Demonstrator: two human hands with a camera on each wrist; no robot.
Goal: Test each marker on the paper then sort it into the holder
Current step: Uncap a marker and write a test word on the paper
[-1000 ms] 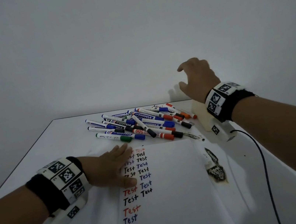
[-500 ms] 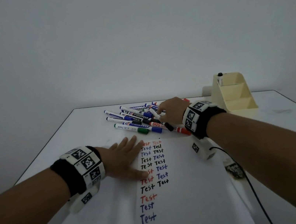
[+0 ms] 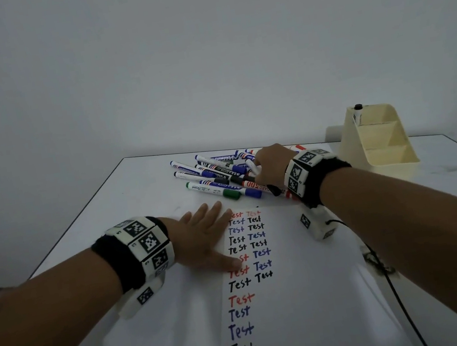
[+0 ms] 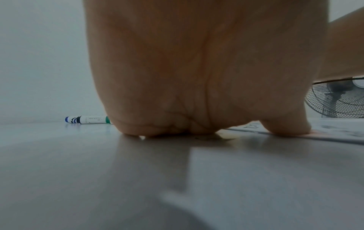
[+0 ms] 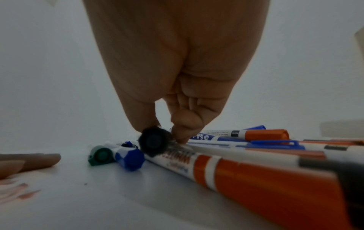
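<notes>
The right hand (image 5: 173, 74) pinches the black-capped white marker (image 5: 153, 142) between thumb and fingertip at its cap end, atop the loose pile of white-barrelled markers (image 3: 222, 177). The marker's long axis runs from the hand toward seven o'clock in the head view. The sheet of white paper (image 3: 295, 297) lies at six o'clock, pinned flat by the left hand (image 3: 201, 237) with fingers spread. The cream plastic stepped holder (image 3: 377, 137) stands at two o'clock, nearer the right hand.

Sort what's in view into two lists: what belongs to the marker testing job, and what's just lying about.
Part of the job:
black-capped marker, pinched by the right hand
pile of markers
paper, pressed flat by the left hand
holder

Just lying about:
fan
black cable
</notes>
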